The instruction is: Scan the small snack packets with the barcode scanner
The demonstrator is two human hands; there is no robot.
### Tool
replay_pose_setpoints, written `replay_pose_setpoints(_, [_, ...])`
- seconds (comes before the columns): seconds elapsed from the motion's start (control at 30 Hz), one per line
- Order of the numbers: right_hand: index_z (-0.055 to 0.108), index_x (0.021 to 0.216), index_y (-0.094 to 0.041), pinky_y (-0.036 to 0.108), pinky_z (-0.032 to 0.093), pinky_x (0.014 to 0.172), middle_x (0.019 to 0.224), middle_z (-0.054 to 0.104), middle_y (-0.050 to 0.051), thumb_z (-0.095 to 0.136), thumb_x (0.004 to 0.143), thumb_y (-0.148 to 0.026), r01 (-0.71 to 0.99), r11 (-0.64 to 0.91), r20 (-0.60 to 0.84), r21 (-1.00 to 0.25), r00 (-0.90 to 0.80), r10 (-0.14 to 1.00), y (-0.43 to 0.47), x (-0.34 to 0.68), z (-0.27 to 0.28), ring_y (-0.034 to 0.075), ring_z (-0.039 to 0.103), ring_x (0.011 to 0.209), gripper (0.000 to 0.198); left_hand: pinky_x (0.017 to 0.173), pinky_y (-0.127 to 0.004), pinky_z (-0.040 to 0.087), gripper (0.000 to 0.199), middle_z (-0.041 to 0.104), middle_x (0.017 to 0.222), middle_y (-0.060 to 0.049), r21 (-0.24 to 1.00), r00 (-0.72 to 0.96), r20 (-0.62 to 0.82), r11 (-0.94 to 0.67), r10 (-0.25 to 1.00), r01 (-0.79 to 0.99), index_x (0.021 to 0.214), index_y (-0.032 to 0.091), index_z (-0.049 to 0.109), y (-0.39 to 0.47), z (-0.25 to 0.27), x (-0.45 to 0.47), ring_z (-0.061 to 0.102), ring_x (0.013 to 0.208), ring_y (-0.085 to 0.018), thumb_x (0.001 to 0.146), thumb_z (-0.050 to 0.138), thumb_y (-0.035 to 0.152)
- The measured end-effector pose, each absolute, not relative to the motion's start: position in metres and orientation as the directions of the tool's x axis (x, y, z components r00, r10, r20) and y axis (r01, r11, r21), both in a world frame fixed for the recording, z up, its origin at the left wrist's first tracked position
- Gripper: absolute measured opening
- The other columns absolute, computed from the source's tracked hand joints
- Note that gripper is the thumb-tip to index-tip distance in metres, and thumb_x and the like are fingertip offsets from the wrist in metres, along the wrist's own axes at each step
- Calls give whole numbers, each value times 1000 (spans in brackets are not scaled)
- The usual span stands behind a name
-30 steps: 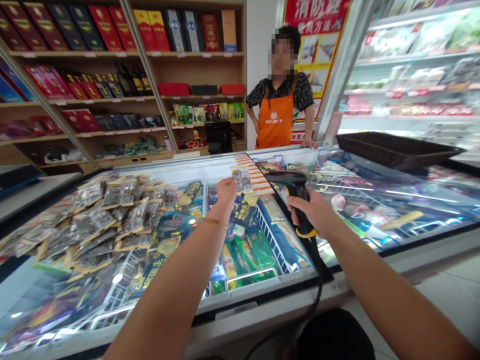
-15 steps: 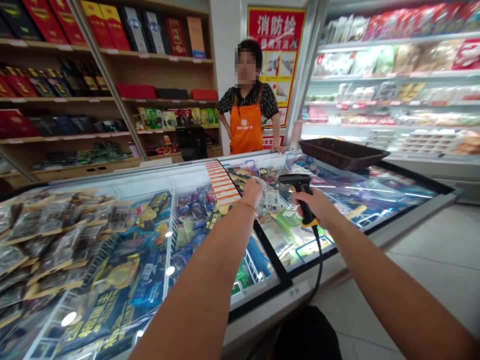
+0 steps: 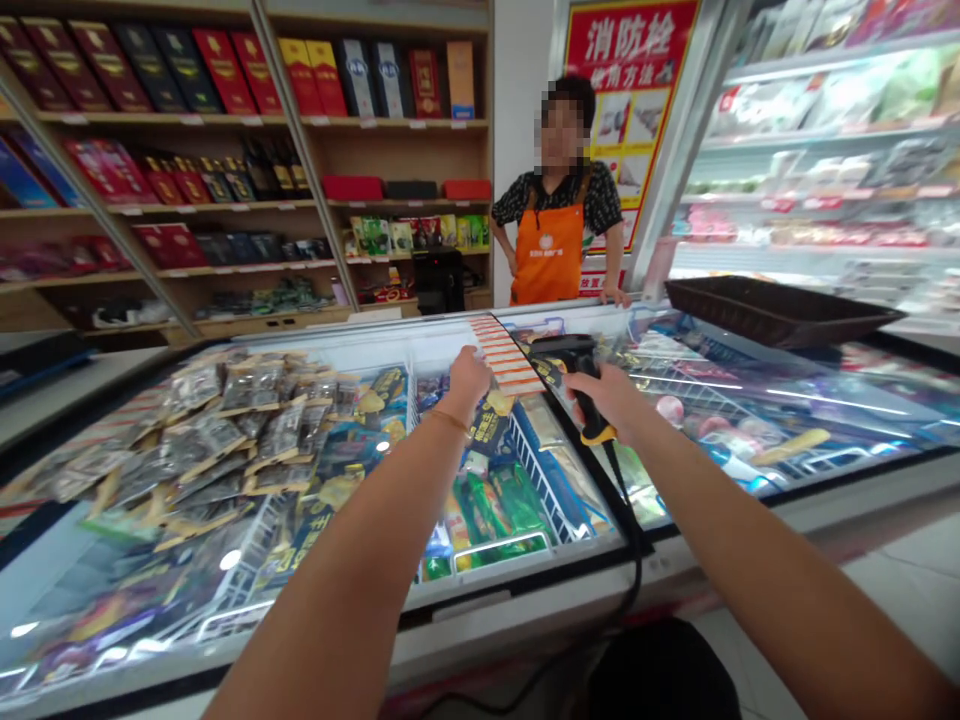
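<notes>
My right hand (image 3: 604, 398) is wrapped round the grip of a black and yellow barcode scanner (image 3: 566, 347), held above the freezer glass. From the scanner's base a black cable (image 3: 616, 472) hangs down past the freezer's front edge. My left hand (image 3: 469, 378) is closed, to the left of the scanner and close to the orange-and-white striped labels (image 3: 506, 355). What its fingers hold, if anything, is hidden. Farther left, a pile of clear-fronted packets with tan backing (image 3: 217, 440) lies on the glass.
A chest freezer (image 3: 517, 590) with bagged goods and wire baskets fills the foreground. On its right part stands a dark tray (image 3: 780, 305). Behind it is a person in an orange apron (image 3: 551, 255), one hand on the freezer edge. Shelves (image 3: 390, 122) of boxes line the back wall.
The view has swung left, so the packet pile shows more fully. My left hand has moved left, away from a clear packet seen beside it earlier. The scanner stays in my right hand.
</notes>
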State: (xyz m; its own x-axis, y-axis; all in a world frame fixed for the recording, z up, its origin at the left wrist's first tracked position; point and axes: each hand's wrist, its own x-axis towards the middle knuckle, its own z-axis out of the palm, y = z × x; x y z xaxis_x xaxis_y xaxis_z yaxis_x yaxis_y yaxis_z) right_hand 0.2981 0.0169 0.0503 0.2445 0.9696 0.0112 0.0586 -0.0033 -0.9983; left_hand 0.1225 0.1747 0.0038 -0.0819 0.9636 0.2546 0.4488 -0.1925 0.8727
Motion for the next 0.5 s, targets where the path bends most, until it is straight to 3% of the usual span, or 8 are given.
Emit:
replay_pose_setpoints(0.2, [48, 81, -20, 22, 38, 34, 58, 56, -4, 73, 71, -28, 58, 26, 32, -998, 105, 994, 17, 238, 54, 10, 51, 35, 28, 97, -35, 46, 37, 65, 125, -21, 463, -27, 236, -88, 971, 882, 120, 15, 62, 135, 38, 10, 64, 117, -30, 83, 63, 17])
replay_pose_setpoints(0.37, [48, 82, -20, 22, 38, 36, 61, 57, -4, 71, 73, -32, 12, 43, 43, -999, 36, 998, 16, 212, 37, 10, 52, 37, 27, 96, -42, 48, 38, 64, 124, -22, 102, -50, 268, 23, 962, 995, 119, 15, 63, 89, 68, -61, 62, 117, -36, 87, 61, 35])
replay_pose_setpoints(0.43, [49, 83, -20, 22, 39, 37, 62, 57, -5, 71, 74, -33, -6, 56, 56, -998, 23, 998, 18, 209, 26, 10, 52, 37, 27, 95, -45, 48, 39, 64, 123, -23, 16, -90, 293, 89, 952, 996, 116, 13, 65, 75, 71, -79, 61, 116, -39, 84, 63, 36])
replay_pose_setpoints(0.5, [50, 83, -20, 22, 38, 37, 62, 57, -5, 73, 72, -35, 26, 64, 65, -998, 12, 998, 19, 209, 16, 10, 52, 37, 29, 93, -50, 49, 36, 66, 120, -24, 37, -145, 287, 141, 947, 989, 108, 12, 69, 65, 68, -91, 62, 113, -42, 80, 66, 34])
